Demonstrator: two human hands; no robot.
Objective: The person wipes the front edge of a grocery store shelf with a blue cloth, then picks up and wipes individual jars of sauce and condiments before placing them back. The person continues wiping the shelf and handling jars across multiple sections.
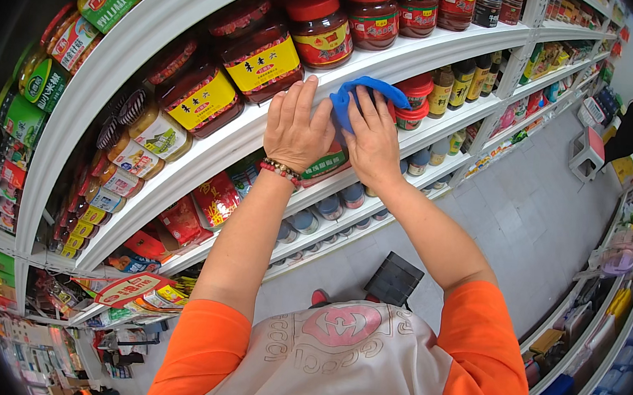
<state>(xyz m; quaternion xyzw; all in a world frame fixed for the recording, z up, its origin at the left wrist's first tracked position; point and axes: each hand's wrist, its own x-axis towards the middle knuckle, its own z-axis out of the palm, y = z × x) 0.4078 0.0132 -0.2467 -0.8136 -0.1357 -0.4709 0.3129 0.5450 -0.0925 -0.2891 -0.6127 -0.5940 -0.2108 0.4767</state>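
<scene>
A blue cloth (349,107) lies against the front edge of a white shelf (357,67), with my right hand (372,131) pressed over it. My left hand (299,124) rests flat on the same shelf edge, just left of the cloth, fingers pointing up and nothing seen in it. A beaded bracelet circles the left wrist. Behind my left hand stands a square jar with a yellow label (264,67). Beside it is a round jar with a red lid (319,29). Part of the cloth is hidden beneath my right fingers.
More jars, sauce bottles (461,83) and red packets (219,197) fill the shelves. Below stands a black stool (394,278) on the grey floor. A white and red stool (588,152) is at the right, near another person (632,122). Stocked shelving (576,348) runs along the right side.
</scene>
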